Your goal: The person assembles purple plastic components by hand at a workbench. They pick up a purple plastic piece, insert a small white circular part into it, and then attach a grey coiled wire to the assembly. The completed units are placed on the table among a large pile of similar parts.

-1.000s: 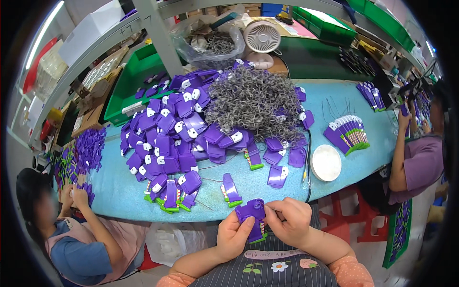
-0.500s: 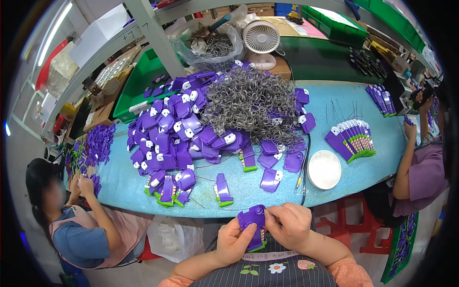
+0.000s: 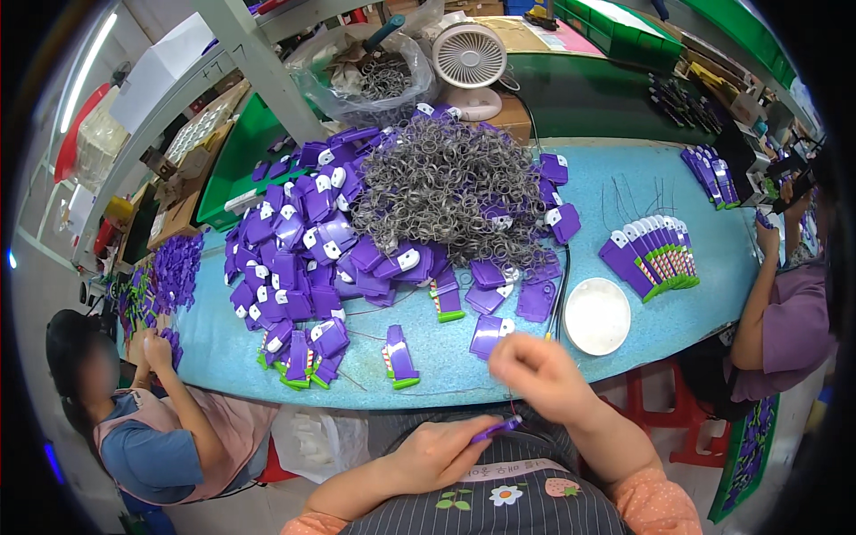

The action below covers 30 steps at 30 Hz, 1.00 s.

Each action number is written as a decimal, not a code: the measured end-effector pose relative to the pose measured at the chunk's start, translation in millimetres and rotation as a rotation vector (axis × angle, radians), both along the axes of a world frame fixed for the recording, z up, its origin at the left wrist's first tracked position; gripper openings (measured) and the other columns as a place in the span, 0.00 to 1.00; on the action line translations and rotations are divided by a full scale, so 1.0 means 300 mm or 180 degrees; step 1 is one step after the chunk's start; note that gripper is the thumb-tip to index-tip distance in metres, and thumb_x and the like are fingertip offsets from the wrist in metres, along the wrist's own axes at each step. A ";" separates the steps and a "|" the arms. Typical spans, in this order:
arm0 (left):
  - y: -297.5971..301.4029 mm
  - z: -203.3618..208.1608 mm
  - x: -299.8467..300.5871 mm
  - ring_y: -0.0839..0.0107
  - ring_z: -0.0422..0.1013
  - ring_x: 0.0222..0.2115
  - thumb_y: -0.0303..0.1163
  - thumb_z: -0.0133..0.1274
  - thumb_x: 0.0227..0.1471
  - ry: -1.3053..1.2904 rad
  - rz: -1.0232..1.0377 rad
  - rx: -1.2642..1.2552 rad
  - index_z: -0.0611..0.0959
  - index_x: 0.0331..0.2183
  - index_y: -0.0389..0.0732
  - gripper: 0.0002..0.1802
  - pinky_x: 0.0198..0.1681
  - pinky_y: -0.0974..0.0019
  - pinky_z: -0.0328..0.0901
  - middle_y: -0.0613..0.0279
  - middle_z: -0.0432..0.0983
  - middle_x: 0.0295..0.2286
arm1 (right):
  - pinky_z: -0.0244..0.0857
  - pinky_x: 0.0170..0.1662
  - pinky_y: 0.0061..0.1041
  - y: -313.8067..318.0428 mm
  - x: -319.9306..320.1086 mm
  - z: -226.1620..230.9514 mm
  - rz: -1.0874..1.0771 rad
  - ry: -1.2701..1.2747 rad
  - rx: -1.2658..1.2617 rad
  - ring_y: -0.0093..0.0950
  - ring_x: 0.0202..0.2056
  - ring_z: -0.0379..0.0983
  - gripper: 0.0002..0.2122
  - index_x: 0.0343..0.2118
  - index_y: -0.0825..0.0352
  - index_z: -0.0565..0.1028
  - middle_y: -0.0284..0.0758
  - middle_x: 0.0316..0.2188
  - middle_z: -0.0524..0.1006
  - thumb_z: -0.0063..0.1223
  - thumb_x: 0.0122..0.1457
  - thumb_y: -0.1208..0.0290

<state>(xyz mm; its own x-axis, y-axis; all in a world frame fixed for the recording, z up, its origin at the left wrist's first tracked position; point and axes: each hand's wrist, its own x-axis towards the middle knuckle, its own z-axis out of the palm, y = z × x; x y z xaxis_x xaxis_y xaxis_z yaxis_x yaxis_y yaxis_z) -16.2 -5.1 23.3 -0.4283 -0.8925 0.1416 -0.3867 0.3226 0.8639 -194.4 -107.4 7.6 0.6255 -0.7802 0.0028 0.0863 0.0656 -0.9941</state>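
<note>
In my left hand (image 3: 444, 453), low in front of my apron, is a purple plastic part (image 3: 496, 430), held almost edge-on between thumb and fingers. Above it, near the table's front edge, my right hand (image 3: 542, 374) is raised with its fingers pinched. A thin dark wire (image 3: 511, 399) appears to run from those fingertips down to the part; its ends are hard to make out. Beyond my hands lie single purple parts with green ends, such as one part (image 3: 400, 358) on the blue table (image 3: 446, 352).
A heap of metal rings (image 3: 450, 192) rests on a pile of purple parts (image 3: 285, 236). To the right are a white round dish (image 3: 597, 316), a black cable (image 3: 562, 294) and fanned parts (image 3: 649, 257) with wires. A fan (image 3: 469, 62) stands behind. Co-workers sit at both sides.
My right hand has lifted up and away from the purple part. My left hand has tilted the part from face-on to nearly edge-on. The view has shifted slightly.
</note>
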 end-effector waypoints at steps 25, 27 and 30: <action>-0.007 -0.067 0.039 0.73 0.72 0.18 0.21 0.52 0.48 0.0172 0.1693 -0.0580 0.74 0.40 0.29 0.14 0.21 0.69 0.66 0.56 0.75 0.21 | 0.65 0.45 0.28 0.119 0.129 -0.028 -0.0451 0.0523 -0.0965 0.33 0.42 0.73 0.09 0.39 0.74 0.74 0.43 0.39 0.75 0.49 0.54 0.79; 0.007 -0.101 0.048 0.81 0.72 0.26 0.23 0.49 0.54 0.1298 0.1798 0.0573 0.73 0.43 0.30 0.13 0.27 0.74 0.67 0.58 0.76 0.27 | 0.65 0.41 0.26 0.121 0.154 -0.044 -0.0473 0.0415 -0.1366 0.34 0.39 0.72 0.10 0.40 0.74 0.72 0.44 0.37 0.75 0.48 0.54 0.80; 0.015 -0.107 0.020 0.81 0.70 0.33 0.24 0.46 0.56 0.2652 0.1727 0.0953 0.71 0.44 0.30 0.14 0.35 0.75 0.66 0.59 0.75 0.34 | 0.65 0.39 0.26 0.133 0.173 -0.039 -0.0539 0.0409 -0.1185 0.32 0.36 0.72 0.11 0.42 0.74 0.70 0.43 0.35 0.74 0.47 0.55 0.80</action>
